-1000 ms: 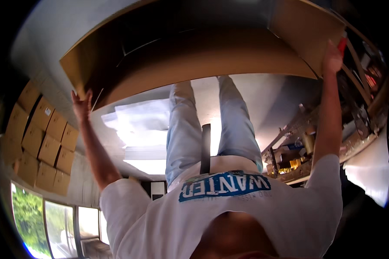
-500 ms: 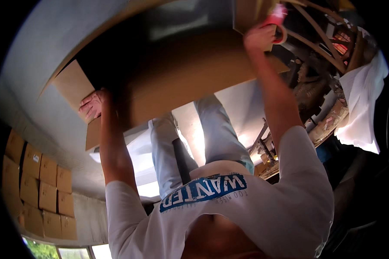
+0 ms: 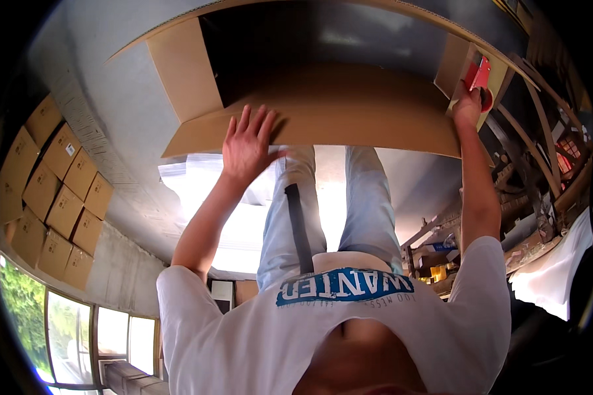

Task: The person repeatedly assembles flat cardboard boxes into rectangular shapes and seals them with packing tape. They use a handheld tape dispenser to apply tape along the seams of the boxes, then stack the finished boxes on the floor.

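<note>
Cardboard box [image 3: 349, 99], one, brown, large, open toward the viewer; located across the upper middle, in front of the wearer, its far edge partly cut off by the top of the view; interior too dark to separate base from walls. Left end flap [image 3: 184, 72]: folded out, its foot meeting the near panel close to the box's near left corner. Right end flap [image 3: 451, 62]: narrow in view, partly covered at the box's near right corner. Left hand [image 3: 247, 145]: released, fingers spread, back showing, laid over the box's near edge toward the left corner; whether the palm presses the card cannot be told. Right hand [image 3: 468, 108]: grasping a red tape dispenser [image 3: 482, 74] at the near right corner; fingertips concealed behind the tool, the roll only partly visible. Trousers [image 3: 369, 204], pale blue: legs running behind the box's near edge, feet hidden by it. Dark strap [image 3: 298, 224]: hanging before one leg, its attachment unclear. White sheets [image 3: 197, 172]: on the floor [image 3: 418, 161], beyond the box's near left corner, partly covered by the left forearm. Cartons [image 3: 64, 209], brown, stacked at left: lower rows crowded, count uncertain. Rack [image 3: 527, 253], right: contents jumbled, a yellow item [image 3: 438, 273] among them unidentifiable. White sheeting [image 3: 545, 286]: far right, running into the dark rim.
</note>
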`<state>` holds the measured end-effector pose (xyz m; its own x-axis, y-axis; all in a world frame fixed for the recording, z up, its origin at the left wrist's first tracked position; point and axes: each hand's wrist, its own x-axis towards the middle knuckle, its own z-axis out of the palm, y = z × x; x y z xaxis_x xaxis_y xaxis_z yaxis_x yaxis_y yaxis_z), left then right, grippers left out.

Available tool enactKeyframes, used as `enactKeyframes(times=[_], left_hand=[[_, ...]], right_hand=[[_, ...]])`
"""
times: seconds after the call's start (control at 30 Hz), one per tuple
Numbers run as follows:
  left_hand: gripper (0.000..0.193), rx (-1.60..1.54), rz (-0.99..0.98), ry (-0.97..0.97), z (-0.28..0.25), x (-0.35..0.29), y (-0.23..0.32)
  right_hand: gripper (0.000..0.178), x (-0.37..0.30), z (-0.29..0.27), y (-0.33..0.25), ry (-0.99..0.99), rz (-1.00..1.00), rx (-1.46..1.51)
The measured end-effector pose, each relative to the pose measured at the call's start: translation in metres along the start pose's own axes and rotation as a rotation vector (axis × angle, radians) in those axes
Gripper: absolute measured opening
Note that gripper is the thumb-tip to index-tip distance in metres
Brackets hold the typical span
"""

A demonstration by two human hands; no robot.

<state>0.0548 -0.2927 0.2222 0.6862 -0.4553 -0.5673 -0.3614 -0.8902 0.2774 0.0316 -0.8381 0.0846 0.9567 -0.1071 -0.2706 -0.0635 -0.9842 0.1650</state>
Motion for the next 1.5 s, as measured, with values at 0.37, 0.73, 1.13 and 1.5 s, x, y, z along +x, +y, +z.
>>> enactKeyframes(times=[0.37,0.73,1.13,1.5], left_hand=[[0.058,0.094,-0.088,-0.078,0.035,0.178,-0.069],[0.034,0.048,-0.109,0.69,0.072,0.144,0.01],[0.046,-0.339,0.004,0.86,0.092,0.168,0.047],[0.061,0.031,0.023,0.689,0.023,0.131,0.018]], right_hand=[[0.035,0.017,-0.215,-0.025,0.335,-0.047,0.302],[0.027,0.168,-0.205,-0.144,0.216,-0.743,0.031],[0.024,0.053,-0.079,-0.202,0.288,-0.386,-0.181],[0.026,0.06,-0.09,-0.203,0.29,-0.354,-0.155]])
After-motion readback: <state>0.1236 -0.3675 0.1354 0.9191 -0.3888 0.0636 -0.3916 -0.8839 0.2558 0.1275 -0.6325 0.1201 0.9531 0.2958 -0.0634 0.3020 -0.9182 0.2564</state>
